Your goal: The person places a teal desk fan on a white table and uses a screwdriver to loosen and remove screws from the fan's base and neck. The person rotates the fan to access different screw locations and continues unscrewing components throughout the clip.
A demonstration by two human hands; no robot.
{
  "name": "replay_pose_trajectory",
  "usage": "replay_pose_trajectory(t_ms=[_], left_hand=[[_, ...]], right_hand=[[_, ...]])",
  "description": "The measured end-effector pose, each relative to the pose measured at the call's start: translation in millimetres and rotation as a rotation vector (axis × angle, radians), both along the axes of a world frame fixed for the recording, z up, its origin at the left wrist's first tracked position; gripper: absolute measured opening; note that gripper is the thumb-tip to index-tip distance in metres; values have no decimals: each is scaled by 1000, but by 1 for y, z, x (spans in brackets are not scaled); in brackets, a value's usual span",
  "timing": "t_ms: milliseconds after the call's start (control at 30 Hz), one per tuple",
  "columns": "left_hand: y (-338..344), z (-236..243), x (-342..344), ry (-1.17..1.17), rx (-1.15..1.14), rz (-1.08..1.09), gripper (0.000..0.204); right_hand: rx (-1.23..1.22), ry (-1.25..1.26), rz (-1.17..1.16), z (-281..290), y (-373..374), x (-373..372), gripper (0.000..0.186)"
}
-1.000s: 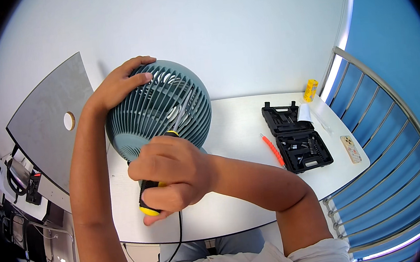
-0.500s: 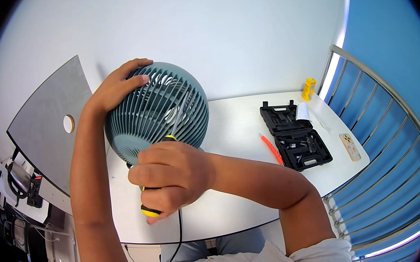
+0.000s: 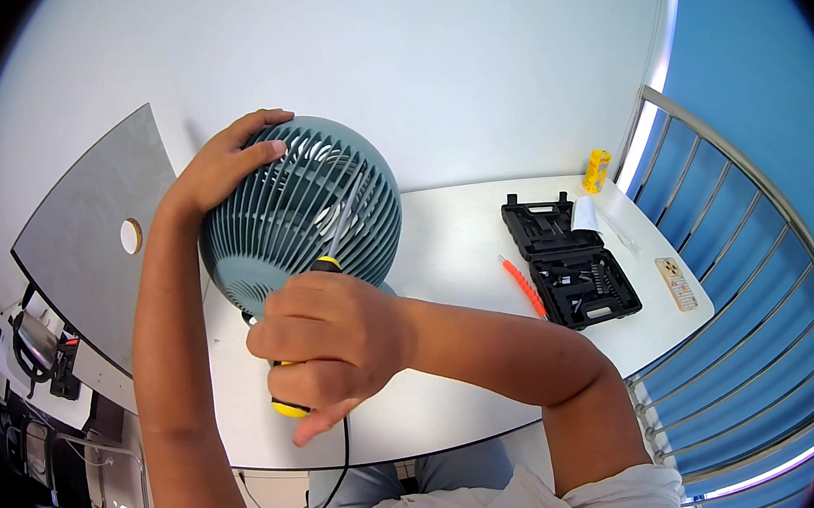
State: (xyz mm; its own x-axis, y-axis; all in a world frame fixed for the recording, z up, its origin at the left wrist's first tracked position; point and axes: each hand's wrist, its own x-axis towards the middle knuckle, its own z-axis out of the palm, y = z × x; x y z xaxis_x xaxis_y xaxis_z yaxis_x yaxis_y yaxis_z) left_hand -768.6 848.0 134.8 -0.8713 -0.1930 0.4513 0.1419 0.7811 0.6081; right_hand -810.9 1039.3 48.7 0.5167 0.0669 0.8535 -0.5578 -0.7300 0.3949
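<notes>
A grey-green desk fan [image 3: 264, 223] with a round slatted cage stands on the white table, at the left of its middle. My left hand [image 3: 226, 171] holds the cage by its upper left side, thumb over the slats and fingers round the top. Wrapped in a fist, my right hand [image 3: 325, 338] grips the yellow-and-black handle of a screwdriver [image 3: 340, 224]. Its long metal shaft slants up and away across the cage. The tip is among the slats; what it touches I cannot make out. My right hand covers the fan's lower part.
On the right of the white table [image 3: 457, 385] lie an opened black tool case [image 3: 584, 287], an orange-red screwdriver [image 3: 523, 285] and a pale remote control [image 3: 677, 284]. A yellow box [image 3: 597, 172] stands behind. A metal railing [image 3: 743, 166] borders the right; a grey panel [image 3: 99, 223] the left.
My right fist has turned slightly on the screwdriver handle, and its thumb now sticks out lower. My left hand keeps its hold on the fan.
</notes>
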Motion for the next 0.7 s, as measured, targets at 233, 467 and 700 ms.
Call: replay_pose_trajectory(t_ms=[233,467,700], left_hand=[[-2,-1,1,5,-22,16,51],[1,-1,2,-5,12,28,51],[0,0,0,1,9,9,51]], right_hand=[[-124,-2,-119,5,4,2,29],[-70,16,-95,8,4,1,38],[-118,8,-62,11,-3,-3,35]])
